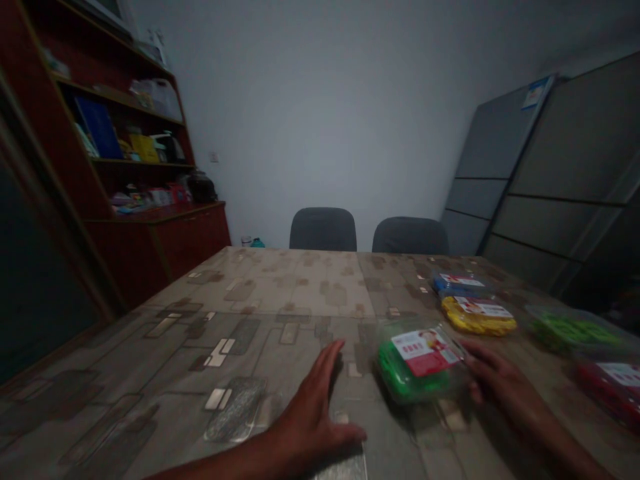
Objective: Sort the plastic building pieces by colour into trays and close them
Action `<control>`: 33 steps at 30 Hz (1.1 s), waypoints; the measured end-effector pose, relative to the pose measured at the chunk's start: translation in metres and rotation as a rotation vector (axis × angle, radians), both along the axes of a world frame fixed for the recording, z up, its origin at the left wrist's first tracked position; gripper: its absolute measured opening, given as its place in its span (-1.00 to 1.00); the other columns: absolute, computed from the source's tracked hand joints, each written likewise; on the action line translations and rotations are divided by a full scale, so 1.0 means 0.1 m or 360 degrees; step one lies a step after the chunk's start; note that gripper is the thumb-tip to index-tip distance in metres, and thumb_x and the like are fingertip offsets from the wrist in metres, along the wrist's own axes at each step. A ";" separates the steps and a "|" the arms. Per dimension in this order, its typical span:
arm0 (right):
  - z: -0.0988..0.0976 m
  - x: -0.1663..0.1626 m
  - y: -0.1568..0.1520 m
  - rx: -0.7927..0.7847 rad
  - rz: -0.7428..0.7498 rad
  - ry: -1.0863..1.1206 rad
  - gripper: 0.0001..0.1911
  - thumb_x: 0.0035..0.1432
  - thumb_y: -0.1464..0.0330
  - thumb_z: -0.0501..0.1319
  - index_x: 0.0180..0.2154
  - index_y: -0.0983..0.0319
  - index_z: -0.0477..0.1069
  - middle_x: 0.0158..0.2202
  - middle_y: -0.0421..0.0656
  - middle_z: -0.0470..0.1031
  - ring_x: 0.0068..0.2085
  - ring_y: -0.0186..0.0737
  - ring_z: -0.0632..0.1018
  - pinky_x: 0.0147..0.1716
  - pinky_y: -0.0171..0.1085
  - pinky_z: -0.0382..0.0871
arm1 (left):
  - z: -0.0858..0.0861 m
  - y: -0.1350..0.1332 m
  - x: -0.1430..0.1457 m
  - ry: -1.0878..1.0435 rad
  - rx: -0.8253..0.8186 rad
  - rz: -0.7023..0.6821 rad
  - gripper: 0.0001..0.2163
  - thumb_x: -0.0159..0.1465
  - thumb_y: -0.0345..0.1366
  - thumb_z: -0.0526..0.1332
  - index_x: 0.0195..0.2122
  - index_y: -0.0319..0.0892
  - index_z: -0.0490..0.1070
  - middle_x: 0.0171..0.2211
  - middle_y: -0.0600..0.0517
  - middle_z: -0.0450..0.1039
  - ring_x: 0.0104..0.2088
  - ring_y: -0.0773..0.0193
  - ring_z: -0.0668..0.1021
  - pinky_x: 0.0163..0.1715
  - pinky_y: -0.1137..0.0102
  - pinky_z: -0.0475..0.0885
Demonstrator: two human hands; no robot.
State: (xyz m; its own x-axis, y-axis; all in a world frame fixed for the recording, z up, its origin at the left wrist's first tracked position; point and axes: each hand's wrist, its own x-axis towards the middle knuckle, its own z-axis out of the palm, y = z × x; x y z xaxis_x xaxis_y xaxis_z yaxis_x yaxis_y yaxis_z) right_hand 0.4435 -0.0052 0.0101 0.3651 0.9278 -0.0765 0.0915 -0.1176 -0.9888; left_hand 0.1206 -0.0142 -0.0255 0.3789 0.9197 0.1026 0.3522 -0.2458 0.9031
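Observation:
My right hand grips the right edge of a clear plastic box filled with something bright green. A white and red label covers part of its lid. The box looks lifted a little off the patterned tablecloth. To its left, my left hand is open, thumb and fingers spread towards the box without touching it. What exactly lies inside the box is too blurred to tell.
Towards the right are similar boxes: a blue one, a yellow one, a light green one and a red one. Two grey chairs stand behind the table, with a red shelf cabinet at the left.

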 end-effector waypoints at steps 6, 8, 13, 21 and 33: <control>-0.09 -1.18 0.15 0.0009 0.0477 0.0217 -0.39 -0.03 0.05 0.26 0.00 0.23 0.34 -0.69 -0.37 0.31 -0.72 -0.29 0.37 -0.75 -0.35 0.25 | -0.04 0.00 -0.52 -0.0076 0.0215 0.0168 0.17 -0.15 -0.28 0.54 0.42 -0.12 -0.15 0.40 -0.29 -0.06 0.38 -0.29 0.05 0.33 -0.15 -0.06; -0.17 -1.50 0.22 -0.0004 0.0630 0.0195 -0.36 0.05 0.00 0.17 0.06 0.26 0.27 -0.67 -0.35 0.33 -0.71 -0.26 0.38 -0.75 -0.31 0.29 | -0.05 0.03 -0.68 -0.0133 0.0292 0.0328 0.15 -0.13 -0.29 0.53 0.41 -0.09 -0.15 0.37 -0.28 0.04 0.34 -0.27 0.18 0.31 -0.14 0.03; -0.26 -1.97 0.34 0.0402 0.0828 -0.0390 -0.53 0.14 0.13 0.18 0.03 0.22 0.41 -0.08 0.07 0.53 -0.12 0.04 0.59 -0.13 0.02 0.52 | -0.01 -0.01 -1.14 -0.0210 0.0333 0.0671 0.04 -0.05 -0.21 0.50 0.38 -0.06 -0.10 0.27 -0.27 0.20 0.21 -0.20 0.40 0.23 -0.07 0.26; -0.15 -2.49 0.31 0.1507 0.1432 -0.1242 -0.61 0.23 0.33 0.28 0.09 0.17 0.39 0.08 -0.01 0.47 0.08 -0.03 0.45 0.07 0.02 0.37 | 0.00 -0.16 -1.46 -0.0191 0.0259 0.0821 0.07 -0.03 -0.18 0.51 0.39 -0.06 -0.15 0.26 -0.26 0.22 0.21 -0.19 0.40 0.24 -0.06 0.24; -0.15 -2.47 0.20 0.2262 0.1182 -0.1467 -0.73 0.42 0.38 0.01 -0.13 0.34 0.46 -0.36 -0.03 0.59 -0.38 -0.15 0.48 -0.32 -0.15 0.42 | -0.02 -0.24 -1.32 -0.0231 0.0209 0.0572 0.12 -0.03 -0.07 0.51 0.40 -0.11 -0.24 0.20 -0.24 0.30 0.14 -0.13 0.46 0.20 0.03 0.30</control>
State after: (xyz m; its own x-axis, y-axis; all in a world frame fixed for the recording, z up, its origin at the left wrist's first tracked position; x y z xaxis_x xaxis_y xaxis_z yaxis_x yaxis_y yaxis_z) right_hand 0.1964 0.0146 -0.0049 -0.6302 0.0774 0.7726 0.2314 0.9685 0.0917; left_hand -0.0111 -0.0382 -0.0275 0.0090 0.9665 0.2565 0.3080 -0.2467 0.9189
